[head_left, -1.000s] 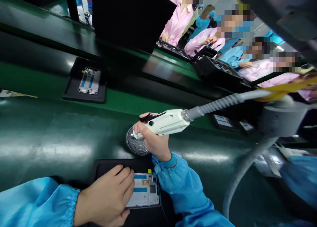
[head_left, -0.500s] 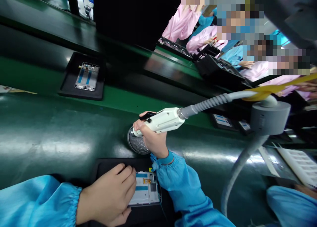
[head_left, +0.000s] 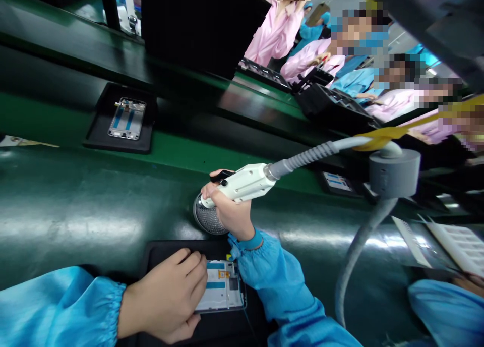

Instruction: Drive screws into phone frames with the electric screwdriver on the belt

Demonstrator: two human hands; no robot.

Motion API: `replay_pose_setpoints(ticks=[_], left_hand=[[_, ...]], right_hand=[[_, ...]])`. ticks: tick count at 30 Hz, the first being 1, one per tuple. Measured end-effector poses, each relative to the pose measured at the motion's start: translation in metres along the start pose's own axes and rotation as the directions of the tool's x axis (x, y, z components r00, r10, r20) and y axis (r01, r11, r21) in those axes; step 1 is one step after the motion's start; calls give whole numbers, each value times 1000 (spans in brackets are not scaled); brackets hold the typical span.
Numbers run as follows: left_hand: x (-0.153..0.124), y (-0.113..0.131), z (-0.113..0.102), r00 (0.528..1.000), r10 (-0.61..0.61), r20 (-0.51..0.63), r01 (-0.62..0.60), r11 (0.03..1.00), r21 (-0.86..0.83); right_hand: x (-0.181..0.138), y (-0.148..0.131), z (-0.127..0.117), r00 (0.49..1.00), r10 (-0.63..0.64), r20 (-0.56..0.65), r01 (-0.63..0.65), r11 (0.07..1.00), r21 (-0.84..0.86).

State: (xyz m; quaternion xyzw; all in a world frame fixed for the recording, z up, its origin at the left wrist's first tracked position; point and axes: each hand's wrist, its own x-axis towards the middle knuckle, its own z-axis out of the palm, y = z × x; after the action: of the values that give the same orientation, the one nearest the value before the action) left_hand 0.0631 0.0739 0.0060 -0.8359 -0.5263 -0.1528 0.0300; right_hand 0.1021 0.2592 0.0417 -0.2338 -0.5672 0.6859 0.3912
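Observation:
My right hand grips a white electric screwdriver whose tip points down at a round grey dish on the green bench. A grey cable runs from the tool to the right. My left hand rests flat on a phone frame with blue strips, which lies in a black tray at the near edge. Both my sleeves are blue.
A second black tray with a phone frame rides the green conveyor at the back left. A grey cable holder stands at the right. Several people in pink and blue coats sit across the line. A co-worker's blue sleeve is at the lower right.
The far tray with its phone frame has drifted left along the conveyor. My hands have barely moved; the view has shifted a little.

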Motion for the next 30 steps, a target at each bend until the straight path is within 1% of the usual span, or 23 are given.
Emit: replay_pose_setpoints(ticks=[4,7,10,13,16,21,26,30], left_hand=[[0,1,0,1000,5,-13,-5,1000,5],[1,3,-1,999,-21,-33,21,1000,9],[2,3,-2,997,-52,-56,53,999,11],[2,3,-1,996,-54,-68,54,999,-1],[2,3,0,996,-49,-72,49,999,-3],[3,3,1,997,-48,-63,48,999,-3],[4,2,0,998,-47,-46,47,999,-1],[4,2,0,999,-40,-37,40,999,-10]], right_hand=[[-11,-28,-14,999,-36,0,36,999,13],[-34,-53,-30,997,-74,27,74,997,13],[-63,-65,-42,995,-64,77,65,998,-3],[-84,-62,-47,989,-41,139,41,999,1],[-93,-52,-46,983,-32,179,36,999,-18],[-95,-43,-42,983,0,186,15,997,-79],[-96,-42,-42,985,7,174,11,994,-105],[-98,-42,-43,982,19,187,2,993,-116]])
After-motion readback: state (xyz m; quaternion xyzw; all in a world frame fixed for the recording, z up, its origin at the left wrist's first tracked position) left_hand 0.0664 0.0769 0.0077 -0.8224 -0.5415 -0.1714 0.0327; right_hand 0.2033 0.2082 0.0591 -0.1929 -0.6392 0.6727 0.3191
